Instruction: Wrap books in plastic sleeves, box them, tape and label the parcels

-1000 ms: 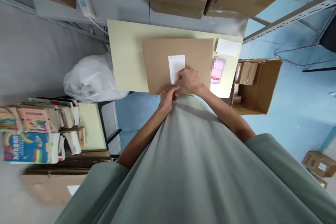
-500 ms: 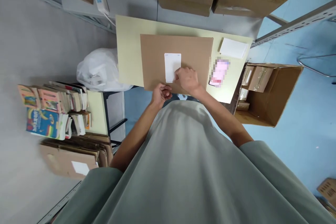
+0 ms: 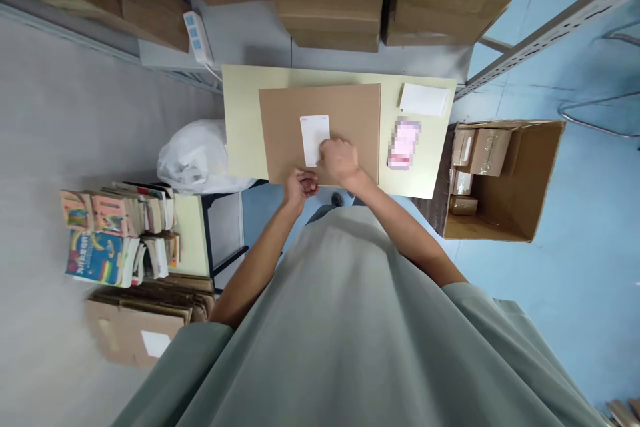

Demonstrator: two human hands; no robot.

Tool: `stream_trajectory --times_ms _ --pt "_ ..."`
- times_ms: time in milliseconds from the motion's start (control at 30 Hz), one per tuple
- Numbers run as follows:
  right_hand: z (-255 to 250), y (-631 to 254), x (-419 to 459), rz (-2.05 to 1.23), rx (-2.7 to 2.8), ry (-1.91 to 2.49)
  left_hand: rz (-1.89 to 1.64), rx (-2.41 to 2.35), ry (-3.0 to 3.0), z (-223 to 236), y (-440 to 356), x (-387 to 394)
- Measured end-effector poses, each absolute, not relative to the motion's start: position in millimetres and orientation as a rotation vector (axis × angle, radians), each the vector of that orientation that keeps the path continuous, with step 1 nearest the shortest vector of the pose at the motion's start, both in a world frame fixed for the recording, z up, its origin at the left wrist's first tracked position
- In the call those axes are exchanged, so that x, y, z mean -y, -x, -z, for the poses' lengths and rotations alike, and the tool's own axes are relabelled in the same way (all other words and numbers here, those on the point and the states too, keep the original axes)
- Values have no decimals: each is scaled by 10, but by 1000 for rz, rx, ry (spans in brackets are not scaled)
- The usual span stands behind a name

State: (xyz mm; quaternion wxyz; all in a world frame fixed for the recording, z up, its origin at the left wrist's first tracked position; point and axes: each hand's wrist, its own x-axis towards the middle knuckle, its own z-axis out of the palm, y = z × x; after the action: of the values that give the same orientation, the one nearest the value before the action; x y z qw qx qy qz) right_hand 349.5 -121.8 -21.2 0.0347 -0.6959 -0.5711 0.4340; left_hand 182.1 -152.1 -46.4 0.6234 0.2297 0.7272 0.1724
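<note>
A brown cardboard sheet or flat box (image 3: 357, 110) lies on the pale yellow tabletop (image 3: 245, 127). On it is a white card or label (image 3: 314, 130) with faint print along its top edge. My right hand (image 3: 340, 160) is closed, knuckles up, over the lower right of the white piece; whatever its fingers might hold is hidden. My left hand (image 3: 300, 187) rests by the near edge of the cardboard, palm turned up. Its fingers are loosely curled and apart, with nothing visible in them.
Right of the cardboard lie a blurred-out phone (image 3: 404, 143) and white papers (image 3: 424, 99). Cartons (image 3: 330, 13) stand behind, near a power strip (image 3: 198, 39). An open box (image 3: 520, 193) holds smaller boxes at right. Left are a white plastic bag (image 3: 197, 157) and stacked books (image 3: 100, 253).
The camera view has shifted, so the table sits lower and slightly left. My right hand stays closed over the white piece; my left hand remains at the cardboard's near edge.
</note>
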Motion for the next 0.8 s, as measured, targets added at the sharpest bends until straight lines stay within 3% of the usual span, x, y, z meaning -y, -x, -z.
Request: stream_trajectory --times_ms 200,333,433,633,800 --pt "285 -4267 2078 -1027 1258 2357 -399 -1560 -806 383 -1687 1595" --pt "462 -4524 2744 -774 848 2234 -764 -1671 -1016 367 -1208 1565" --pt "655 -4451 3076 -849 674 2135 -885 -1801 -1042 515 -806 1477" --pt "823 -3916 3067 -1121 649 1975 -472 -1666 -902 888 -677 1437" --pt "602 -3658 3058 -993 716 1920 -591 -1461 -952 857 -665 1605"
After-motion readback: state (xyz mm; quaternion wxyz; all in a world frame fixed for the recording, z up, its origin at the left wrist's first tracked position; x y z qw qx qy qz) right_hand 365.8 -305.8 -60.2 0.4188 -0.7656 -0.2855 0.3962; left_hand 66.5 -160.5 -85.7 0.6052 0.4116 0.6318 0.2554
